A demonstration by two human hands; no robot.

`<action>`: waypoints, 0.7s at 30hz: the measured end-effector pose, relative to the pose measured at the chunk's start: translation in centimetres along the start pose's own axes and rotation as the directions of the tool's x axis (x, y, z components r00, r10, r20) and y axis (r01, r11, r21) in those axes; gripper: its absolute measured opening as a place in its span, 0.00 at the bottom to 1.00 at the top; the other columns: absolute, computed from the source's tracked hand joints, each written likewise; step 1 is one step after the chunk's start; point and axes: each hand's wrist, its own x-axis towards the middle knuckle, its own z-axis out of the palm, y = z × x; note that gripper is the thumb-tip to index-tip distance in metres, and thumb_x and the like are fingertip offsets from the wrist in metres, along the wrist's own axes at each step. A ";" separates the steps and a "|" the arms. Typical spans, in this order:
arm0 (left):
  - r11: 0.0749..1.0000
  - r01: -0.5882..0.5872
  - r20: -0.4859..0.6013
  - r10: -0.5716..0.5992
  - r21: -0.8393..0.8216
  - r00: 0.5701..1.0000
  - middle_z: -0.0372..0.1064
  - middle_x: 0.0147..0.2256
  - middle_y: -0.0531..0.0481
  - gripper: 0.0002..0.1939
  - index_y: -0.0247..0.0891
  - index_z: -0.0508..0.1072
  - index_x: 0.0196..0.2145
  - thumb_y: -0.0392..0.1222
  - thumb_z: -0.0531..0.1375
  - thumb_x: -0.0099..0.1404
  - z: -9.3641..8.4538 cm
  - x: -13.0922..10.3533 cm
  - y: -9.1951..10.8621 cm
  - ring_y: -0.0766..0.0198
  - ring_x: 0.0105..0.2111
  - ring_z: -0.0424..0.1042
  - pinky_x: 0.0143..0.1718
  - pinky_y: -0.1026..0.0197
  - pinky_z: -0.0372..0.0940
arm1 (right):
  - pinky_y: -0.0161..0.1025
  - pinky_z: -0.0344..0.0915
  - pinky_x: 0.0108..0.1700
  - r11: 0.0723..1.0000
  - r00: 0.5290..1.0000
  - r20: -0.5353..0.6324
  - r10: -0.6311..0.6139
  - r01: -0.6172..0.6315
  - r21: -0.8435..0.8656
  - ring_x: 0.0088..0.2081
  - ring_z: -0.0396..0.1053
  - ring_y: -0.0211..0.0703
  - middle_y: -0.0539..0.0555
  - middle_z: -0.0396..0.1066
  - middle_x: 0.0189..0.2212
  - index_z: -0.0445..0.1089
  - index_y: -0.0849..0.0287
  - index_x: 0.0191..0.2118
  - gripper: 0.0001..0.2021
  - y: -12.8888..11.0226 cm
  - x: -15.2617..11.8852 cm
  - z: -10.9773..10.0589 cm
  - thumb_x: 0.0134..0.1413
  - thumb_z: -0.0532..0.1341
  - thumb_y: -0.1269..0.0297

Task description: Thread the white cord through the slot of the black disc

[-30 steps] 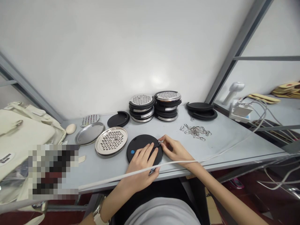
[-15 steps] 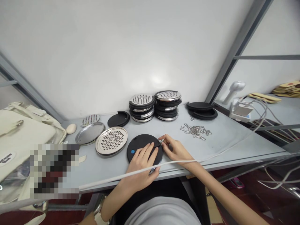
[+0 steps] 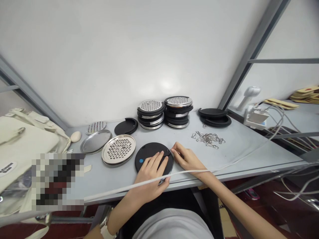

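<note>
Across the grey table (image 3: pixel 239 144), at the frame's lower centre, the left hand (image 3: pixel 151 174), fingers outstretched, should press the black disc (image 3: pixel 151 150) steady for the right hand (image 3: pixel 186 159), fingertips nearly together beside a metal loop (image 3: pixel 168 151), hold impossible to tell.

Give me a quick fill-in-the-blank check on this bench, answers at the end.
1. Under the left hand, the black disc shows a ____ dot.
2. The pile of loose metal clips lies on the person's ____ side.
3. Near the wall stand ____ stacks topped by silver graters.
4. The wristband is on the ____ arm.

Missing words: blue; right; two; left.
</note>
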 end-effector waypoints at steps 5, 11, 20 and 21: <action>1.000 -0.006 -0.012 0.006 0.002 1.000 0.52 0.61 0.36 0.27 0.30 0.59 0.60 0.42 0.53 0.66 -0.1 0.0 0.0 0.48 0.60 0.54 0.55 0.50 0.57 | 0.34 0.56 0.30 0.999 0.999 0.021 0.028 -0.027 -0.028 0.22 0.60 0.37 0.45 0.60 0.22 0.56 0.55 0.39 0.08 -0.4 -0.1 0.0 0.66 0.44 0.60; 1.000 -0.011 -0.012 0.011 0.002 1.000 0.52 0.61 0.35 0.26 0.30 0.59 0.60 0.42 0.53 0.66 -0.2 0.1 0.0 0.48 0.59 0.55 0.55 0.49 0.57 | 0.34 0.55 0.28 0.998 0.995 0.086 0.052 -0.050 -0.026 0.20 0.59 0.38 0.43 0.57 0.19 0.56 0.56 0.49 0.12 -0.9 -0.1 -0.2 0.66 0.44 0.60; 1.000 -0.007 -0.006 0.007 -0.002 1.000 0.52 0.61 0.36 0.27 0.30 0.59 0.60 0.42 0.53 0.66 0.0 0.0 0.0 0.48 0.60 0.54 0.55 0.49 0.58 | 0.32 0.54 0.25 1.000 0.990 0.139 0.020 -0.021 0.005 0.20 0.57 0.35 0.43 0.60 0.19 0.55 0.56 0.51 0.13 -0.3 -0.1 0.0 0.63 0.48 0.63; 1.000 -0.009 -0.006 0.009 -0.002 1.000 0.52 0.61 0.35 0.27 0.30 0.59 0.60 0.42 0.53 0.66 0.0 0.0 0.0 0.48 0.60 0.54 0.55 0.49 0.58 | 0.31 0.54 0.25 1.000 0.990 0.141 0.016 -0.017 0.009 0.20 0.56 0.35 0.42 0.59 0.19 0.56 0.56 0.51 0.12 -0.3 -0.1 0.0 0.63 0.48 0.63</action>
